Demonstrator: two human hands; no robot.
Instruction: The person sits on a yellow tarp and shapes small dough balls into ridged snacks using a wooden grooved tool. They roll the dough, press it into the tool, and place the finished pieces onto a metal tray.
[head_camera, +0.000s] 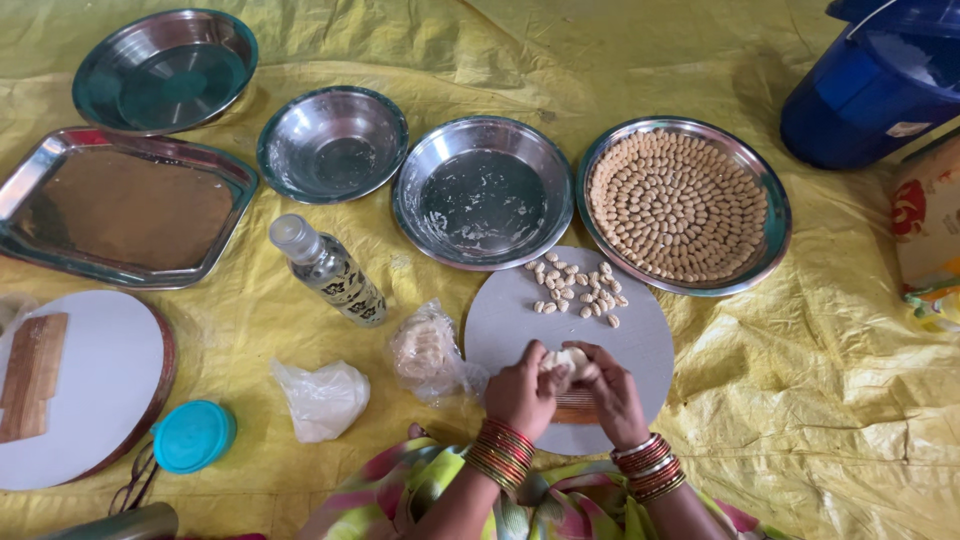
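Left hand (520, 392) and right hand (612, 392) pinched a dough lump (568, 362) together over a round board (640, 335); fingers closed. Shaped pieces (578, 290) lay beyond.

A home floor is serving as a makeshift kitchen — a crinkled yellow plastic sheet (800, 420) is lying spread as the work surface. Steel plates and bowls are sitting on it — one steel plate (770, 215) is carrying rows of small shaped dough pieces (676, 205) — with round white boards (640, 335), a clear bottle (327, 268) and a blue bucket (870, 90) standing by.
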